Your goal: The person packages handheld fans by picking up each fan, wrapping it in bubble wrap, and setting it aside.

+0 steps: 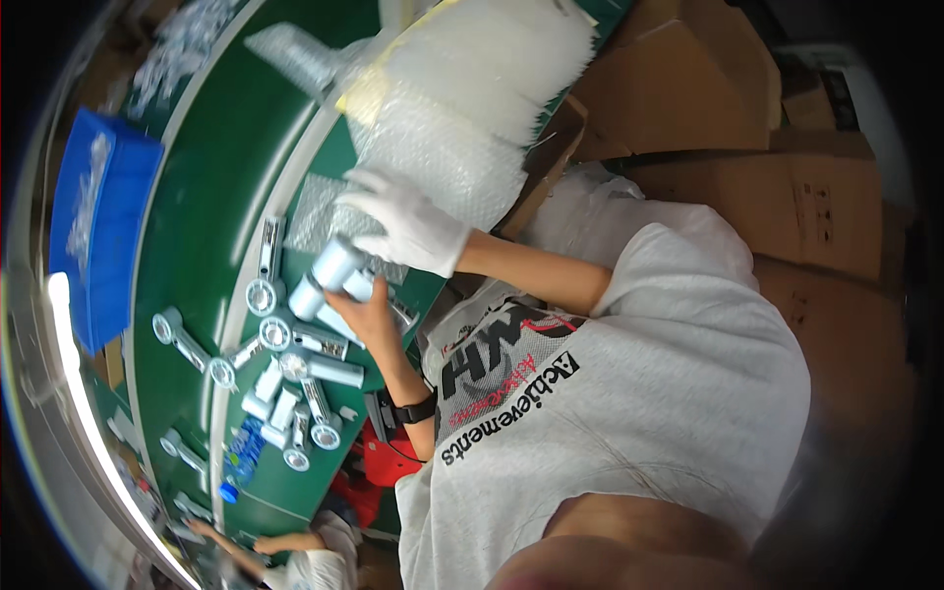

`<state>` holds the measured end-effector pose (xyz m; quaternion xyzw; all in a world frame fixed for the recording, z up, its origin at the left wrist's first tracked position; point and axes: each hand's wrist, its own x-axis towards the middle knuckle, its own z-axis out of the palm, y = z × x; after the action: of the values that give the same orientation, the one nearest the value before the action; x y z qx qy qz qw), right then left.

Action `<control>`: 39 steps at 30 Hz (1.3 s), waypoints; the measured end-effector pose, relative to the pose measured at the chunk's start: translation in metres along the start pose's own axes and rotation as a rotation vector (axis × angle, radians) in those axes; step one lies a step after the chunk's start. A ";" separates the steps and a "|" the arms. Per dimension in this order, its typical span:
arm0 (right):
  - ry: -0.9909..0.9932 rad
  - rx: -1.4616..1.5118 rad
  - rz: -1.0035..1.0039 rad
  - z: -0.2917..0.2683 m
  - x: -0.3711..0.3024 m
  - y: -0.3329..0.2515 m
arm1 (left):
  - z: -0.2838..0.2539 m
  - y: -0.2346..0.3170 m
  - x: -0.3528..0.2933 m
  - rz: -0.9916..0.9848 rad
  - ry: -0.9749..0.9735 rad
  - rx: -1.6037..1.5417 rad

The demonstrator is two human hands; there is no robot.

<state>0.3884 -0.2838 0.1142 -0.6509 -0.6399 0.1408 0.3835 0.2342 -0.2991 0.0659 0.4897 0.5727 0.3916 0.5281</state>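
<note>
My bare left hand (366, 313), a dark band on its wrist, closes round a light blue hair-dryer-shaped device (336, 264) with a cylindrical head. Another such device (307, 299) lies against it, partly hidden by my fingers. Just above, my right hand (401, 218) in a white glove has its fingers spread. Its thumb is close to the held device's head; contact cannot be made out. Beneath these gloved fingers lies a clear bubble-wrap piece (313, 211) on the green table. Several more devices (277, 334) lie loosely to the left and below, their round ends showing.
A stack of bubble-wrap bags (462, 118) covers the upper table. Beyond the pale rail is a green belt (197, 216), with a blue bin (103, 216) past it. A blue-capped bottle (241, 457) lies near the devices. Open cardboard boxes (678, 88) stand at right; a co-worker (315, 560) works at lower left.
</note>
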 end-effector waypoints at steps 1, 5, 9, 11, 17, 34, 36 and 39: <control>0.031 -0.024 0.001 -0.009 -0.006 0.010 | -0.004 -0.008 0.002 -0.200 -0.016 -0.106; 0.138 -0.413 0.354 -0.074 -0.025 0.048 | -0.006 -0.048 0.011 -0.593 -0.155 -0.419; 0.048 -0.694 0.468 -0.097 -0.013 0.078 | 0.037 -0.034 -0.002 -0.389 -0.183 -0.573; -0.057 -0.784 0.351 -0.095 0.001 0.090 | 0.055 -0.022 -0.001 -0.224 -0.166 -0.543; 0.093 -0.851 0.480 -0.127 0.036 0.155 | 0.079 -0.010 0.014 -0.053 -0.324 -0.399; 0.137 -0.820 0.148 -0.085 0.052 0.228 | 0.083 -0.054 0.040 0.185 -0.174 -0.182; 0.108 -0.788 0.115 -0.083 0.043 0.231 | 0.080 -0.050 0.041 0.185 -0.170 -0.203; 0.032 -0.730 0.075 -0.079 0.039 0.229 | 0.072 -0.043 0.042 0.209 -0.141 -0.105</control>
<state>0.6132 -0.2466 0.0239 -0.7700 -0.6176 -0.0931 0.1304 0.3009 -0.2727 0.0055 0.5449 0.4586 0.4384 0.5482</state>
